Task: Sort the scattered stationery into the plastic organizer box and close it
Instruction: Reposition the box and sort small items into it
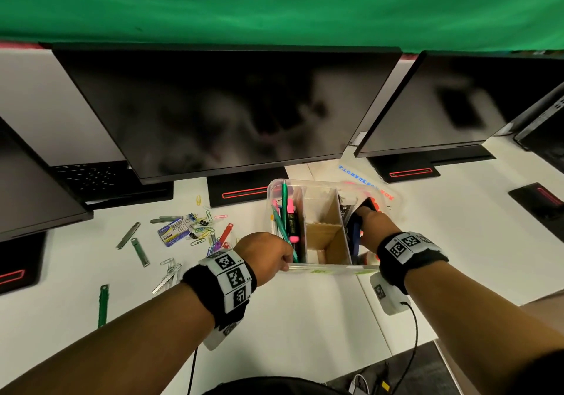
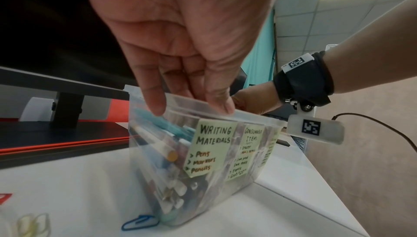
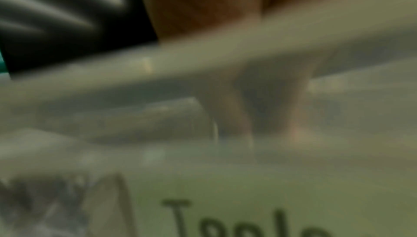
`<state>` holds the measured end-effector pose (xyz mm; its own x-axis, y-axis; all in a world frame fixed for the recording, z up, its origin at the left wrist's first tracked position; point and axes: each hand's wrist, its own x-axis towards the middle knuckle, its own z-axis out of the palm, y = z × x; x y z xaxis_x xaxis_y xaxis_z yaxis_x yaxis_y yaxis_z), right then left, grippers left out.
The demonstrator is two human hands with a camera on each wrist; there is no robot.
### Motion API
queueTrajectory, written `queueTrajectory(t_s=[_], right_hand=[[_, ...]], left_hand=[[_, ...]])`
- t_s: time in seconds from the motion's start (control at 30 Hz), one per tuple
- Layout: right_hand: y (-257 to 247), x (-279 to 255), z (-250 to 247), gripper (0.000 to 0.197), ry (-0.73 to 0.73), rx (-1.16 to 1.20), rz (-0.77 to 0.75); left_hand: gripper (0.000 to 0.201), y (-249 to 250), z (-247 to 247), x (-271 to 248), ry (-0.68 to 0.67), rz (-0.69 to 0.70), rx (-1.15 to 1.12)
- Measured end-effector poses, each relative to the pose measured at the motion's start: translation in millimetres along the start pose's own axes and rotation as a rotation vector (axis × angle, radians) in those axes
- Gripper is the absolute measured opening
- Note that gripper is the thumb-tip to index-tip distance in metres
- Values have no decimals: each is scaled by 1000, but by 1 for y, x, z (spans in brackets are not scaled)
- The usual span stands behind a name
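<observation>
The clear plastic organizer box (image 1: 320, 269) stands open on the white desk, split into three compartments. Pens and markers (image 1: 285, 220) fill its left one. My left hand (image 1: 285, 263) pinches the near rim at the left corner, thumb on the rim (image 2: 252, 116) and fingers (image 2: 155, 105) pointing down. A yellow label (image 2: 212, 144) reads "Writing Materials". My right hand (image 1: 364, 219) reaches into the right compartment and grips a dark blue and black tool (image 1: 354, 231). The right wrist view is blurred: fingers (image 3: 228, 116) show through the box wall above a "Tools" label. The clear lid (image 1: 370, 182) lies behind the box.
Left of the box lie paper clips and binder clips (image 1: 201, 230), a small staples box (image 1: 172, 233), metal file fasteners (image 1: 139, 251) and a green fastener (image 1: 103, 306). Dark monitors (image 1: 229, 107) and their stands close off the back. The desk edge runs at the near right.
</observation>
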<state>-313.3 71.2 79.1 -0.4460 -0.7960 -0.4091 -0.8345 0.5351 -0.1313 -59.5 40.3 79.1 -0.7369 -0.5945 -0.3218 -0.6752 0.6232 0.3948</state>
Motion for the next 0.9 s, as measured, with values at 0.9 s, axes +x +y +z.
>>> queueTrajectory(t_s=[0.9], right_hand=[[2,12,28,19,-151,-92,119]], left_hand=[[24,1,2,-1,8,13,-15]])
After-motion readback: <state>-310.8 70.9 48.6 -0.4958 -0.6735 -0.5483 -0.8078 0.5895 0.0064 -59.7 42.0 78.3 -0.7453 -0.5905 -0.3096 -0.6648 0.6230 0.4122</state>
